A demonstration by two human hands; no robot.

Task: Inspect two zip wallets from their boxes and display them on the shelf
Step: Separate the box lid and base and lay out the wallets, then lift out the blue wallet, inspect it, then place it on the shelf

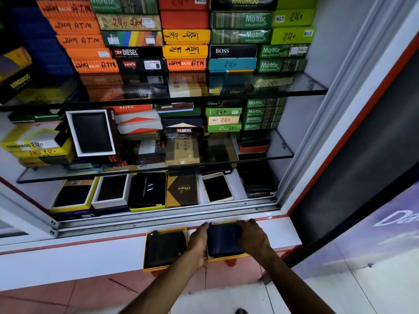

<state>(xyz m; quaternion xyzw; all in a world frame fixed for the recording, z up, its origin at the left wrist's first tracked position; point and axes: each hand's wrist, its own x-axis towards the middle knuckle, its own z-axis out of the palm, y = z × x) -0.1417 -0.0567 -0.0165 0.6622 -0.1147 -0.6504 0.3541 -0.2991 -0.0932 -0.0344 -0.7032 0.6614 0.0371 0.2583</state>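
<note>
Navy zip wallet (224, 240) gripped by left hand (198, 242) and right hand (252, 236), over yellow box (226, 257); black wallet (165, 248) boxed alongside, on ledge (90, 252).

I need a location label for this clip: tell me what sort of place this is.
Probably a wallet shop's display cabinet: stacked branded boxes with handwritten prices, glass shelves, and open boxed wallets on show.

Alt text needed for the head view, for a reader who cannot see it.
Both hands, left hand and right hand, grip a dark zip wallet over its yellow box on a white ledge. A second wallet lies boxed beside it, below glass shelves of wallet boxes.
</note>
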